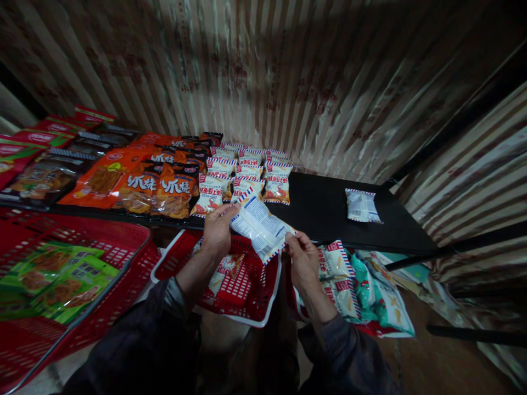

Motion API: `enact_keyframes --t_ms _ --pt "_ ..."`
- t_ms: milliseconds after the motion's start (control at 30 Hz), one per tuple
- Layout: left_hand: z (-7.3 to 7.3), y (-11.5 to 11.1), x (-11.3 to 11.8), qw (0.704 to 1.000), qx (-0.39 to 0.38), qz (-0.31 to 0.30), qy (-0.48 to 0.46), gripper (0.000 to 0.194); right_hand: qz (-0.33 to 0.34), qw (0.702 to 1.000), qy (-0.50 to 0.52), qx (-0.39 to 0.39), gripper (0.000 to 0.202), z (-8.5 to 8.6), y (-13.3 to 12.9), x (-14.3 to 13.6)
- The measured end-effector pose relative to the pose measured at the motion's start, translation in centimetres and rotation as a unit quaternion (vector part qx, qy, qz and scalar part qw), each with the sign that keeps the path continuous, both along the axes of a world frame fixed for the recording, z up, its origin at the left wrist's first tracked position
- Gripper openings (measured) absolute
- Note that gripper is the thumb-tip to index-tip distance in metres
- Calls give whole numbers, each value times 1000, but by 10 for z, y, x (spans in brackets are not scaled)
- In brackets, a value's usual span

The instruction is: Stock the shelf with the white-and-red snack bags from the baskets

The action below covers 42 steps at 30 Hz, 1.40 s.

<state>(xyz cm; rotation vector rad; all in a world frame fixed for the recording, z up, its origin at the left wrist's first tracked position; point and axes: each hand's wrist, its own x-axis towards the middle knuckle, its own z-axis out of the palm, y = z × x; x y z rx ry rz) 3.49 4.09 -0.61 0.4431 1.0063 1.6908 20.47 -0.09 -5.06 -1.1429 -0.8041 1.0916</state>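
A white snack bag (pixel 262 226) with printed text on its visible side is stretched between both hands, tilted, over the shelf's front edge. My left hand (pixel 218 233) pinches its upper left end. My right hand (pixel 303 260) pinches its lower right corner. Just behind the bag, rows of white and orange snack bags (pixel 276 182) stand on the black shelf (pixel 321 211). Farther right on the shelf lies a single bag (pixel 362 206), text side up. Below my hands is a red basket (pixel 272 307) with a white rim, holding a few similar bags (pixel 224 271).
Orange packets (pixel 175 189) and dark packets (pixel 49 173) fill the shelf's left part. A red basket (pixel 135 249) with green packets (pixel 74 280) is at lower left. White and teal bags (pixel 364 285) sit low at right. Black metal bars (pixel 457 247) cross the right side, before a striped curtain (pixel 263 71).
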Motion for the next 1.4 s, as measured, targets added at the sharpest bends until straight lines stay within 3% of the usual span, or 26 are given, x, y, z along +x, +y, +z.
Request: enact_keyframes --t_ms 167,267,433,500,567,667,767,867,1200,1400 --pt "0 1 -8 1000 -8 -17 25 33 30 993 -106 42 36 -3 -1 4" --pt "1 0 -11 1000 -14 -18 19 35 24 991 -119 55 48 -4 -1 5" --pt "3 -1 -12 1000 -14 -24 9 37 61 991 -109 41 48 -11 0 5" --pt "2 -1 -12 999 -20 -22 12 36 43 981 -170 80 48 -12 -1 6" --pt "0 0 -13 999 -22 -23 20 34 18 947 -283 149 43 -11 -4 7" --pt "-4 1 -16 999 -19 -21 26 30 8 863 -435 257 35 -7 -8 9" --pt "-8 3 -19 999 -17 -20 29 24 26 780 -514 356 47 -6 -11 10" --pt "-10 4 -22 999 -20 -29 41 20 49 726 -554 405 64 -8 -11 10" --pt "-12 2 -25 995 -40 -74 60 19 8 681 -588 436 57 -7 -17 12" --pt "-12 2 -26 992 -49 -82 83 19 19 687 -577 441 53 -1 -22 9"
